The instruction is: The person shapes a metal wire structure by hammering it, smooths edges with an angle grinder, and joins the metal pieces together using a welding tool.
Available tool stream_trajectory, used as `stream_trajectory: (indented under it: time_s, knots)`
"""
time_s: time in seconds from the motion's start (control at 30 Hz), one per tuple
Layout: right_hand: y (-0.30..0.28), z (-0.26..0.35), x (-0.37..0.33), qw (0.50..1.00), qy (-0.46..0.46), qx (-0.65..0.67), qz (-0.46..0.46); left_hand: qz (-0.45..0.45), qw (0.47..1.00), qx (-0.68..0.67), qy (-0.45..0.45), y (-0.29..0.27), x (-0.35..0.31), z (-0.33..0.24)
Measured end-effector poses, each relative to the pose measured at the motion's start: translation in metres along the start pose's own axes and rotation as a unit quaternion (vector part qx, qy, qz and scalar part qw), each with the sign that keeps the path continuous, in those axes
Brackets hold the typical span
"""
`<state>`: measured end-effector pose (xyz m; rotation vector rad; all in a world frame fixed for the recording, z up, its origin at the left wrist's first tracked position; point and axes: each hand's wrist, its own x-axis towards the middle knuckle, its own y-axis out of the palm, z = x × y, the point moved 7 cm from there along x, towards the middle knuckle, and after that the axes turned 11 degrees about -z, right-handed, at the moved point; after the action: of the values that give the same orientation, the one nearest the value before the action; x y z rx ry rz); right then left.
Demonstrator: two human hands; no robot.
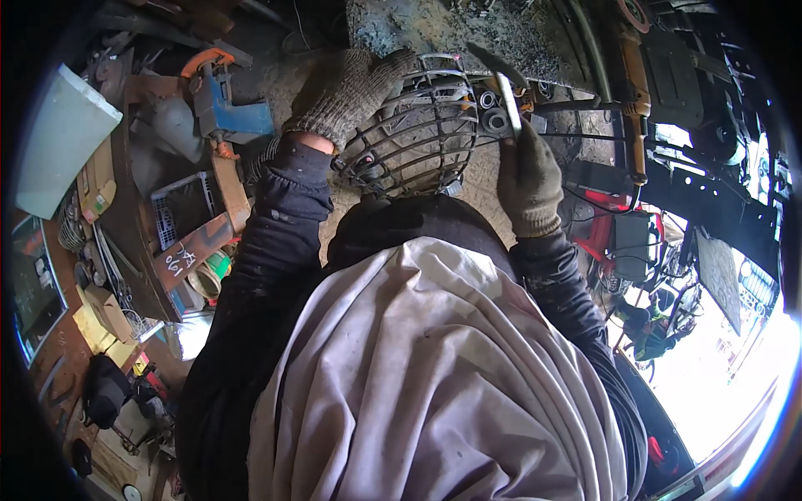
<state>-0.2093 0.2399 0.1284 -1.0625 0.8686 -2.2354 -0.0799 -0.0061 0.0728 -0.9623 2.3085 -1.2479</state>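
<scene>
A domed cage of dark metal bars [433, 132], like a round guard, lies in front of me at the bench's near side. My left hand [347, 93], in a grey knitted glove, is closed over its upper left edge, with some fingers hidden beneath. On the far rim of the cage shows a small reddish glow. Right of the cage, my gloved right hand [531, 182] grips a hammer [508, 102] by its pale metal shaft. The hammer's long dark head is raised near the cage's far right side, apart from it.
A worn metal plate [476, 29] lies beyond the cage. To the left are a blue-and-orange clamp [225, 104] and a rusty steel frame [196, 250]. An orange-brown long tool [633, 108] and a red machine [618, 234] are on the right, with cables nearby.
</scene>
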Motion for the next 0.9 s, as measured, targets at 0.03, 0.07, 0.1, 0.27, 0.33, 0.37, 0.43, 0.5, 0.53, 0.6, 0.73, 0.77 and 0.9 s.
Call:
stream_trajectory:
  time_s: [0.03,0.07,0.1,0.27,0.33,0.37,0.43,0.5,0.53,0.6,0.73,0.77,0.9]
  knots:
    - [0.007,0.001,0.0,0.999,0.006,-0.003,0.032,-0.004,1.0,0.015,0.014,0.001,0.0,0.001]
    - [0.013,0.0,0.001,0.998,0.012,-0.006,0.063,0.006,1.0,0.025,0.009,0.003,0.0,0.004]
    - [0.019,-0.004,0.0,0.998,0.01,-0.013,0.064,0.01,0.999,0.031,0.006,0.0,0.0,0.001]
    - [0.005,0.0,-0.002,1.0,0.003,0.012,0.021,-0.02,0.999,0.0,-0.029,-0.002,-0.001,0.006]
    - [0.015,-0.001,-0.004,0.999,-0.013,-0.004,0.048,-0.034,0.999,-0.018,-0.013,-0.012,0.001,-0.008]
    - [0.018,-0.006,-0.006,0.999,-0.018,-0.011,0.047,-0.029,0.998,-0.031,-0.04,-0.016,-0.001,-0.011]
    - [0.011,-0.001,-0.002,0.999,-0.008,-0.005,0.047,-0.022,0.996,-0.042,-0.073,-0.021,-0.005,-0.014]
    - [0.003,0.004,0.001,0.999,-0.008,0.005,0.037,-0.036,0.996,-0.032,-0.071,-0.024,-0.005,-0.016]
    - [0.004,0.004,0.001,0.999,-0.009,0.004,0.036,-0.036,0.996,-0.033,-0.07,-0.024,-0.006,-0.017]
    - [0.017,-0.003,-0.002,0.997,0.017,-0.025,0.077,-0.027,0.993,-0.093,-0.071,-0.026,-0.007,-0.021]
    - [0.008,0.001,0.0,0.999,0.0,-0.011,0.04,0.023,0.991,-0.075,-0.113,-0.028,-0.008,-0.026]
    - [0.011,0.001,-0.001,0.999,0.0,-0.009,0.042,0.001,0.992,-0.08,-0.098,-0.028,-0.008,-0.024]
    - [0.014,-0.003,-0.002,0.997,0.023,-0.026,0.07,-0.03,0.995,-0.079,-0.049,-0.016,-0.007,-0.012]
